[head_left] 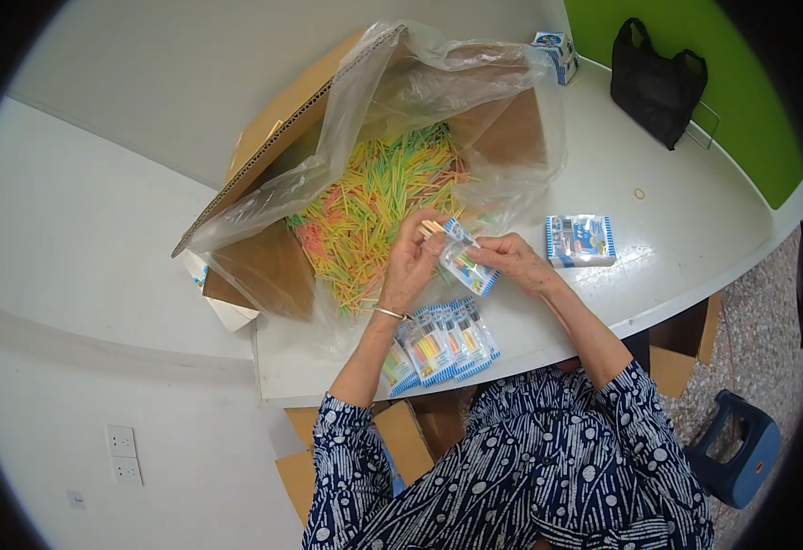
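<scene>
My left hand [408, 263] pinches a small bunch of thin coloured sticks [431, 228] at the mouth of a small clear plastic packet with blue-and-white print [471, 269]. My right hand [517, 262] grips that packet by its upper right edge, and some sticks show inside it. Beyond my left hand, a large cardboard box [278, 156] lined with a clear plastic bag [537, 119] holds a heap of yellow, green and pink sticks [378, 202]. Several filled packets [438, 344] lie overlapped by the table's near edge, below my hands.
A stack of flat packets [581, 240] lies right of my hands on the white table [658, 266]. Farther back are a rubber band [639, 193], a black bag [660, 87] and a small box [557, 57]. A blue stool [737, 449] stands on the floor at right.
</scene>
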Tool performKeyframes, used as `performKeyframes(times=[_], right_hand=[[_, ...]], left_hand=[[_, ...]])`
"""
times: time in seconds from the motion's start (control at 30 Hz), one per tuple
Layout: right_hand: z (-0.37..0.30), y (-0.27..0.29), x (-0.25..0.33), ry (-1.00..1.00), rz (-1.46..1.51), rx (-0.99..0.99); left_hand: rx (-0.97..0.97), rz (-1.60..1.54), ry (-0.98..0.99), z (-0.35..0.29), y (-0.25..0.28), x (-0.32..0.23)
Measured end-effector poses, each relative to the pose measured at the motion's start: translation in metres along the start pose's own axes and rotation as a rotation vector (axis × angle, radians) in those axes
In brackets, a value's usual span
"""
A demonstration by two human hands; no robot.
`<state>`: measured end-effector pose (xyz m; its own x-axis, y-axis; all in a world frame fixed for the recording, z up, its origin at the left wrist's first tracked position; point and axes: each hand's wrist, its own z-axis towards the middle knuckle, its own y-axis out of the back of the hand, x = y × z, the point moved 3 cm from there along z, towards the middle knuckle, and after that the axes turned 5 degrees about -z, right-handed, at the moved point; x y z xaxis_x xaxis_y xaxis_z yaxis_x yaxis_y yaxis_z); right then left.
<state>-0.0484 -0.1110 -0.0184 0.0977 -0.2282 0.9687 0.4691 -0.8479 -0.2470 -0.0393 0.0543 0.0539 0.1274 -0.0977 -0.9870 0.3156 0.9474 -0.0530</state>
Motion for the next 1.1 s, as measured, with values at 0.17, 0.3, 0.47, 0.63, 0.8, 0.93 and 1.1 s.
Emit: performKeyframes(times=[0.17, 0.3, 0.47, 0.63, 0.8, 0.93, 1.1], right_hand=[[0.004, 0.0, -0.002, 0.022, 0.046, 0.013], [0.003, -0.003, 0.003, -0.002, 0.091, 0.017], [0.002, 0.0, 0.002, -0.072, -0.068, 0.044], [0.0, -0.003, 0.004, -0.013, -0.088, 0.011], [-0.007, -0.002, 0.009, -0.085, -0.184, 0.003], [-0.01, 0.001, 0.004, -0.107, -0.188, -0.021], [-0.01, 0.012, 0.003, -0.102, -0.19, -0.036]], left_hand=[[0.232, 0.518, 0.009, 0.006, 0.004, 0.002], [0.168, 0.322, 0.016, 0.008, 0.0, 0.003], [0.223, 0.42, 0.0, 0.012, -0.011, -0.001], [0.25, 0.579, 0.003, 0.017, -0.017, -0.008], [0.224, 0.525, 0.02, 0.016, -0.025, -0.01], [0.246, 0.396, 0.037, 0.016, -0.024, -0.006], [0.155, 0.163, 0.067, 0.013, 0.011, -0.005]])
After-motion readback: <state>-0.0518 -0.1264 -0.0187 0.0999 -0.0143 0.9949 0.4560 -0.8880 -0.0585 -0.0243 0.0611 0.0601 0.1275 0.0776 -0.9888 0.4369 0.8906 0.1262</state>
